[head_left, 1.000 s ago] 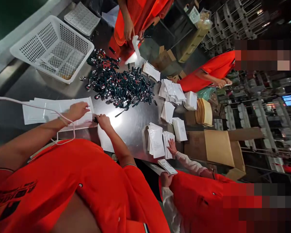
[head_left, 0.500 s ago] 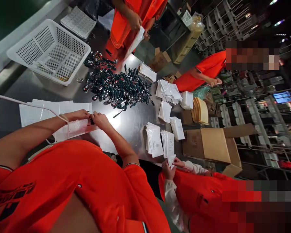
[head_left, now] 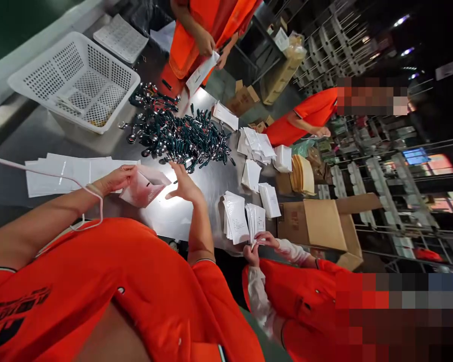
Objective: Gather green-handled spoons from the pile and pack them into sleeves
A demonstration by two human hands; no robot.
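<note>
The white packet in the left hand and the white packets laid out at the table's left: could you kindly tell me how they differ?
The held packet gapes open; the laid-out packets look flat. The held packet is pinched by the left hand; the laid-out packets overlap on the table. Both are whitish.

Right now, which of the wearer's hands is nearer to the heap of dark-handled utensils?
Right. The right hand is spread open by the near edge of the utensil heap; contact is unclear. The left hand is farther off, to the left, holding a white packet.
</note>
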